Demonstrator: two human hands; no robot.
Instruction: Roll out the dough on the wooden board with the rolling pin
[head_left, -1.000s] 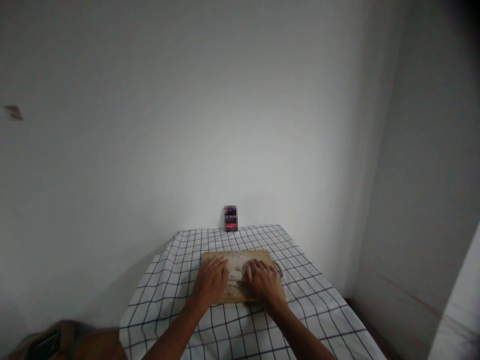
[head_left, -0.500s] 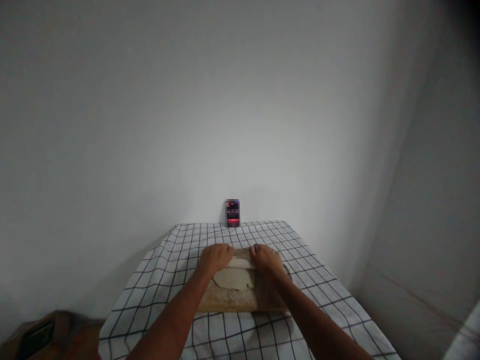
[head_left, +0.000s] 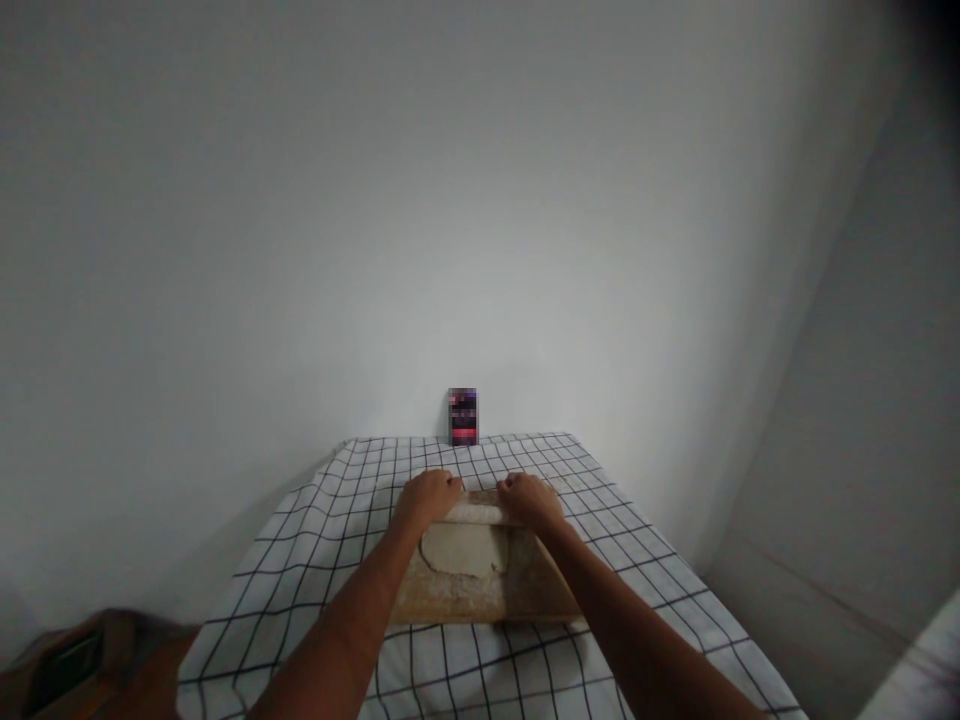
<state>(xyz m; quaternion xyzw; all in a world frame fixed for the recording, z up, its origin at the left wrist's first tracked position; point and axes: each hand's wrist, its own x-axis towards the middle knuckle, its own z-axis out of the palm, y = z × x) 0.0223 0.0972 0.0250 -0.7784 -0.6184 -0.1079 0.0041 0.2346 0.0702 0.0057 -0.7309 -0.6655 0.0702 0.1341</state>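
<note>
A floured wooden board [head_left: 480, 603] lies across the table, bearing a flat, pale sheet of dough [head_left: 463, 552]. Over the dough's far part lies a whitish rolling pin [head_left: 477, 513], its middle showing between my hands. My left hand [head_left: 430, 497] is closed around the pin's left end. At the other end, my right hand [head_left: 530, 500] grips it in the same way. Both hands cover the ends of the pin, and my forearms hide the sides of the board.
A white tablecloth with dark grid lines [head_left: 300, 590] covers the table. At its far edge a phone-like upright object [head_left: 463, 417], blurred out, leans against the white wall [head_left: 480, 220]. A brown item [head_left: 82, 660] sits low at the left.
Both hands have moved away from me with the rolling pin, toward the board's far edge. More of the dough shows now. The view has shifted slightly.
</note>
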